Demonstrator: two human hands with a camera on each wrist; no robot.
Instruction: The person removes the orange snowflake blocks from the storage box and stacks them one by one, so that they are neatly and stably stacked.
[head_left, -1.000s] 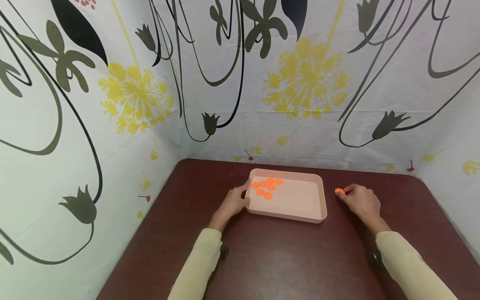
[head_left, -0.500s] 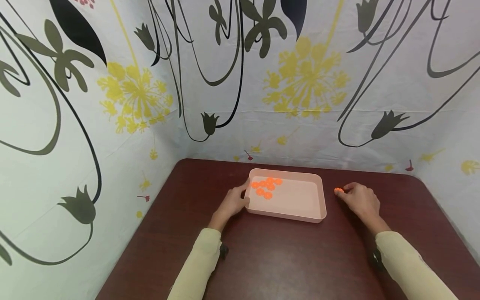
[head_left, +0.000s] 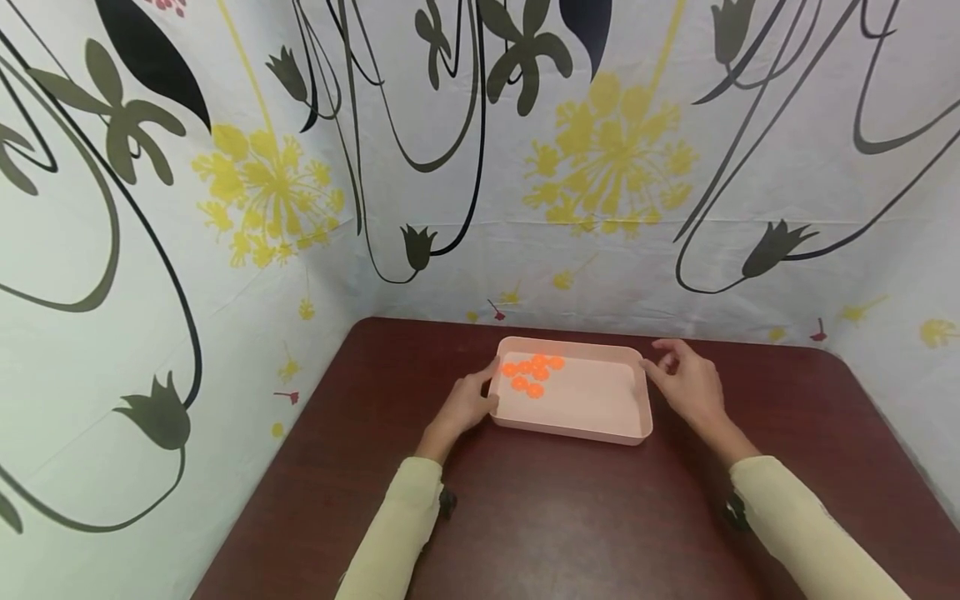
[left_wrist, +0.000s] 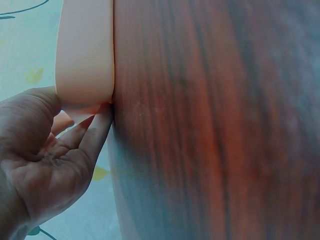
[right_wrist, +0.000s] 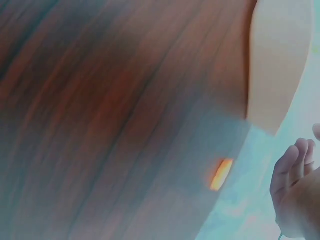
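A shallow pale-peach tray (head_left: 592,400) lies on the table. Toward its left end are several small, round orange pieces (head_left: 535,390) with wavy edges; their kind is unclear. My left hand (head_left: 467,404) grips the tray's left end; in the left wrist view its thumb and fingers take hold of the tray's end wall (left_wrist: 85,55). Beside the tray's right end is my right hand (head_left: 690,387), fingers loosely bent and holding nothing, thumb near the rim. One orange piece (right_wrist: 222,174) lies on the table in the right wrist view; the head view does not show it.
The dark reddish-brown wooden table (head_left: 570,517) extends in front of the tray and to both sides. White fabric (head_left: 450,200) printed with flowers and stems rises behind the table and at its left and right.
My right hand has let go of the orange piece and moved left to the tray's right end. The left hand and the tray have stayed in place.
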